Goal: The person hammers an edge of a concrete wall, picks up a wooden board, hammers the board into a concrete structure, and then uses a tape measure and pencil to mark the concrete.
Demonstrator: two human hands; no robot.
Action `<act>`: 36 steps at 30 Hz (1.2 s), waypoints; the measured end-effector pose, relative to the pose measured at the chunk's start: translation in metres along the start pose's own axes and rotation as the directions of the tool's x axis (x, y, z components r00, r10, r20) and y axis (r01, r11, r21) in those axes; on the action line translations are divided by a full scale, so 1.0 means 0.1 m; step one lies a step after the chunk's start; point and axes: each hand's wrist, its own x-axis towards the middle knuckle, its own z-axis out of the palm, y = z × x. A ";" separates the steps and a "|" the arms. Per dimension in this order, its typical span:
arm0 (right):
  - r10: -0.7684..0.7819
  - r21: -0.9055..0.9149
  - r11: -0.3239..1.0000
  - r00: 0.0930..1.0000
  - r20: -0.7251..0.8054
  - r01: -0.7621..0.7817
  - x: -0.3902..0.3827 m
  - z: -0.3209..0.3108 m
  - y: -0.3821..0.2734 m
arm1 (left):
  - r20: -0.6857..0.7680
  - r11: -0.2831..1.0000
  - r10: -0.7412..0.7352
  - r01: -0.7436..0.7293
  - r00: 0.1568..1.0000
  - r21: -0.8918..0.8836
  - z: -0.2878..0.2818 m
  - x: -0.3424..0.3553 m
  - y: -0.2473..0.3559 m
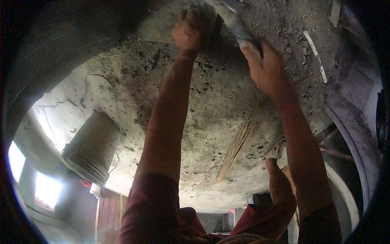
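At the top of the head view, my left hand [189, 32] is closed over the dirt-strewn floor. What it grips is dark and lost in shadow. A flat grey slab-like surface [156, 26] lies just left of it. To the right, my right hand [266, 67] is wrapped around the near end of a long, pale grey tool [233, 20]. The tool slants up and left past the top edge; motion blur hides its exact kind. Loose crumbs of soil [203, 67] are scattered below and between the hands.
A dirty bucket [91, 140] with a wire handle stands at left. A bundled stick broom [237, 152] lies on the floor near my bare foot [273, 154]. At right are a narrow white strip [317, 57] and a curved rim [351, 148]. Thin wire [61, 103] trails far left.
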 end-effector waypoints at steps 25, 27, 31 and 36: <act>-0.109 0.260 0.947 0.951 -0.290 0.188 -0.48 0.01 0.05 | 0.735 0.854 -0.200 -0.252 0.648 0.454 -0.72 0.60 -0.14; -0.120 0.235 0.950 0.938 -0.326 0.203 -0.30 0.20 0.22 | 0.767 0.923 -0.155 -0.186 0.622 0.337 -0.72 0.69 0.05; -0.149 -0.009 0.989 0.974 -0.172 0.150 0.23 0.24 0.18 | 0.778 0.836 -0.325 -0.221 0.538 0.502 -0.67 0.81 0.13; -0.087 0.213 0.966 0.958 -0.272 0.149 -0.26 0.10 -0.12 | 0.771 0.915 -0.168 -0.194 0.614 0.354 -0.64 0.57 -0.27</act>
